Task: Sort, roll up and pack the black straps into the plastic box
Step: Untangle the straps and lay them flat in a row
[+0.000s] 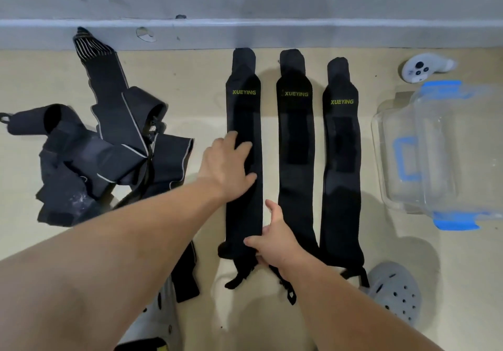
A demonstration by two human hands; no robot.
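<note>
A person's left hand (pixel 231 160) lay flat, its grip wide and holding nothing, on the middle of the leftmost strap (pixel 243 111) of three lined up on the floor (pixel 196 78) at frame centre. The right hand (pixel 275 242) touched that strap's lower end; whether its grip had closed on the fabric could not be told. More straps sat in a tangled pile (pixel 109 155) at left, and the box (pixel 435 155) stood at right, well apart from both hands. A roll started from the lower end could run crooked if the strap slid under the flat hand, and a loose roll would likely spring open before reaching the box.
</note>
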